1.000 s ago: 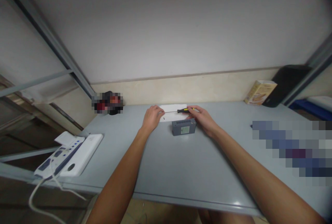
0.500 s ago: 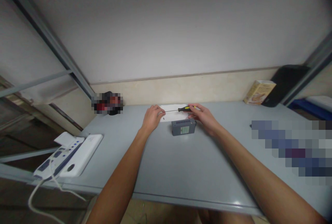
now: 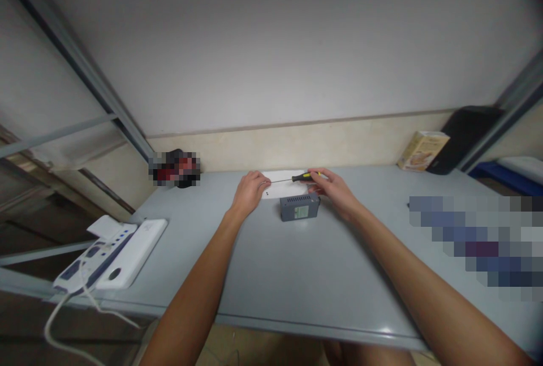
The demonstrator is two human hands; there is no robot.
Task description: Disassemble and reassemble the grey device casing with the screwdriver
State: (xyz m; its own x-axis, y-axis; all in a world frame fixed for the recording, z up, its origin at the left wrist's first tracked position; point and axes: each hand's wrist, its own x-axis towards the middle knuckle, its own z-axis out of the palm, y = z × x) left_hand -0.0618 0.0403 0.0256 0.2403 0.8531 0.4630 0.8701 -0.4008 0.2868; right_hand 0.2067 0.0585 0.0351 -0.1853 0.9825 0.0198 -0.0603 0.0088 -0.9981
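Note:
My right hand (image 3: 328,185) is closed round the black and yellow handle of a screwdriver (image 3: 302,177), held level with its thin shaft pointing left. At the tip of that shaft, my left hand (image 3: 251,189) pinches with thumb and fingers; whatever lies between them is too small to make out. Under the shaft is a white sheet of paper (image 3: 286,189) with a few tiny dark bits, probably screws, near its left side. Just in front of the paper stands a grey box-shaped power adapter (image 3: 299,208) with vent slots on top and a pale label facing me.
On the left of the grey table (image 3: 271,275) lie a white power strip (image 3: 91,255) with cables and a flat white device (image 3: 133,255). A yellow carton (image 3: 423,151) leans at the back right beside a black case (image 3: 464,140). Blurred-out items sit left and right.
Both hands and the screwdriver hold nearly the same pose. The whole view has shifted very slightly; nothing else visibly differs.

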